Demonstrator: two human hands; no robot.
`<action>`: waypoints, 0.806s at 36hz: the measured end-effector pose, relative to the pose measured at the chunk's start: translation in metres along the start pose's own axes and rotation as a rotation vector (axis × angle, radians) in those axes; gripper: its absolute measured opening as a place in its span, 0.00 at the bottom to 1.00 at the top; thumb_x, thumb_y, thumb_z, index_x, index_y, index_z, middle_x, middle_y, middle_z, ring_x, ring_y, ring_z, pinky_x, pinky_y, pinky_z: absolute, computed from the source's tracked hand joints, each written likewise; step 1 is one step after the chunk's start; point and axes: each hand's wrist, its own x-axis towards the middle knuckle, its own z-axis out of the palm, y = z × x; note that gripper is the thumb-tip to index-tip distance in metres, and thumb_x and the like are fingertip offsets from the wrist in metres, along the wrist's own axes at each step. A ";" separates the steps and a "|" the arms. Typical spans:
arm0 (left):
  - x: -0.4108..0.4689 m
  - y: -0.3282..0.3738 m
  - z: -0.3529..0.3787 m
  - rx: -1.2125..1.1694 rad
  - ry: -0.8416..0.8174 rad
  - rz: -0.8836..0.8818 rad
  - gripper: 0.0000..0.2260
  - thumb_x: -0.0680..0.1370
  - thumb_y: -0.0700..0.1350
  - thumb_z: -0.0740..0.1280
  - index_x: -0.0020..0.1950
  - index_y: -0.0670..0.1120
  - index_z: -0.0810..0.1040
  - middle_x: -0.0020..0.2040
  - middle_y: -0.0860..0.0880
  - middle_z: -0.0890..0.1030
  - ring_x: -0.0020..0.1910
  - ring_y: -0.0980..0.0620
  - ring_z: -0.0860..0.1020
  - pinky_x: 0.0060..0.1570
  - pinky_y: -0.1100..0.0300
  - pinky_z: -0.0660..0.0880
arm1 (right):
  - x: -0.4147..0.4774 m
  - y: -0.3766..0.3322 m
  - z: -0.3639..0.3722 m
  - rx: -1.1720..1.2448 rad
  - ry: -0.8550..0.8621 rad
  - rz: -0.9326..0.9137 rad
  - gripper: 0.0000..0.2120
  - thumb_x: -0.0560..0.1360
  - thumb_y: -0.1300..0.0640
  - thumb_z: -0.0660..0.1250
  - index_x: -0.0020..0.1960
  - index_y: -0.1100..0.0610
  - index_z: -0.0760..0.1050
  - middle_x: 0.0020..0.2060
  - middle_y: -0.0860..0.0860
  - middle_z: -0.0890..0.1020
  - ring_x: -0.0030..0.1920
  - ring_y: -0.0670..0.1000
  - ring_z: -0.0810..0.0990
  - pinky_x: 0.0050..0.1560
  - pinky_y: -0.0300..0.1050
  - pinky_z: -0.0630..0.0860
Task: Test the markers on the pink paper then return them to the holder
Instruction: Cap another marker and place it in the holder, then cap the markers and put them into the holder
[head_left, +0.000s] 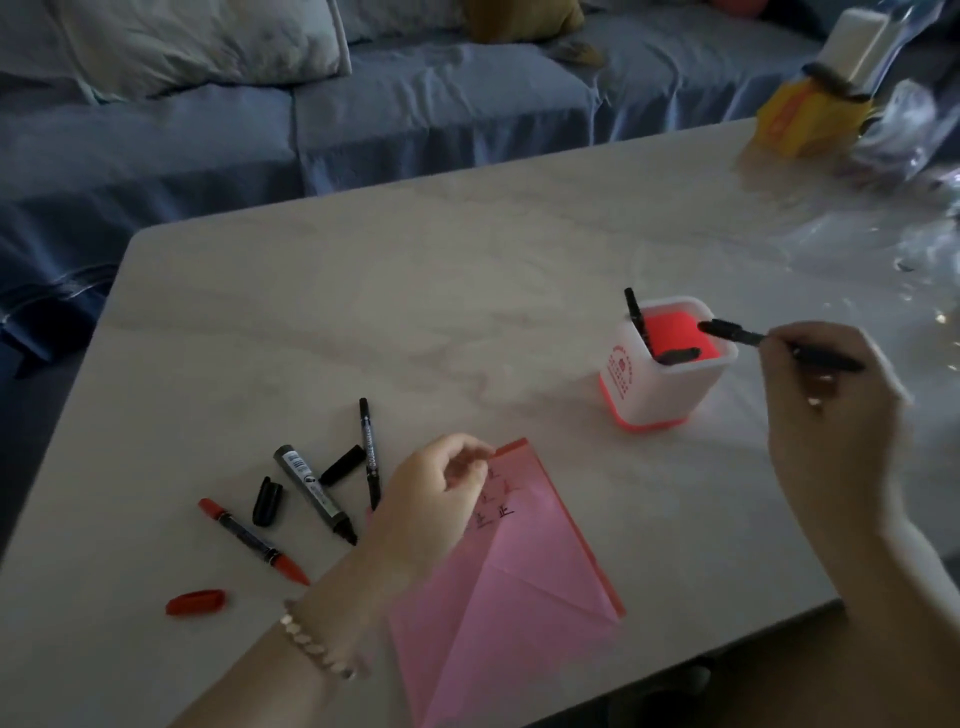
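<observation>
My right hand (831, 395) grips a black marker (737, 335), its tip hovering over the rim of the white and red holder (660, 395). Two black markers stand or lie inside the holder. My left hand (441, 499) rests on the top corner of the pink paper (519, 582), which bears several black written marks. To the left of the paper lie a thin black marker (368, 447), an uncapped grey marker (311, 491), an uncapped red marker (249, 540), two black caps (267, 501) (343, 464) and a red cap (196, 603).
The pale marble table (363, 312) ends near the paper's lower right corner. A yellow box (805, 119) and crumpled clear plastic (909, 197) occupy the far right. A blue sofa (260, 130) runs behind the table.
</observation>
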 end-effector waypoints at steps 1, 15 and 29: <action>-0.002 -0.004 -0.002 -0.006 0.002 -0.036 0.08 0.77 0.42 0.62 0.44 0.54 0.77 0.41 0.55 0.81 0.42 0.60 0.79 0.44 0.67 0.74 | 0.002 0.007 0.005 -0.047 -0.046 0.039 0.04 0.73 0.58 0.63 0.47 0.52 0.75 0.41 0.53 0.78 0.40 0.49 0.77 0.42 0.39 0.72; -0.011 -0.041 -0.032 0.230 0.240 -0.038 0.06 0.77 0.41 0.63 0.48 0.48 0.79 0.42 0.56 0.79 0.40 0.61 0.76 0.35 0.73 0.67 | -0.019 0.006 0.017 -0.211 -0.328 0.265 0.16 0.72 0.63 0.63 0.60 0.55 0.70 0.40 0.53 0.77 0.40 0.55 0.75 0.43 0.43 0.66; 0.019 -0.078 -0.073 0.636 0.308 -0.169 0.14 0.73 0.50 0.68 0.56 0.45 0.76 0.51 0.47 0.79 0.54 0.45 0.72 0.49 0.55 0.70 | -0.100 -0.019 0.067 -0.171 -0.816 0.250 0.11 0.72 0.61 0.66 0.43 0.44 0.73 0.33 0.42 0.79 0.36 0.40 0.77 0.33 0.26 0.70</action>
